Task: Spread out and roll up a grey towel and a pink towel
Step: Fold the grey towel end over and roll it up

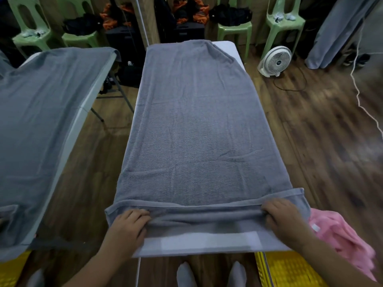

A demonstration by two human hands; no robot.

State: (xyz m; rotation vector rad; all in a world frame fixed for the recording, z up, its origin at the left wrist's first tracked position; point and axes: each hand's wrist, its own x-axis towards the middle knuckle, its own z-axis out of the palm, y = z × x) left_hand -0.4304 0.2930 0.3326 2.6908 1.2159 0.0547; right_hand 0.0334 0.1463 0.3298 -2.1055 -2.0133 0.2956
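Observation:
A grey towel (196, 125) lies spread flat along a narrow white table (207, 244), reaching its far end. Its near edge is turned over into a short, low roll (205, 216) across the table's width. My left hand (129, 222) grips the left end of that roll, fingers curled over the fold. My right hand (283, 216) grips the right end in the same way. A pink towel (339, 235) lies crumpled to the right of my right forearm, over a yellow crate.
A second table draped in grey cloth (41, 125) stands to the left across a gap of wooden floor. A white fan (275, 61) and a white cord (360, 94) sit on the floor at right. Green chairs (281, 23) line the back. Yellow crates (290, 270) flank my feet.

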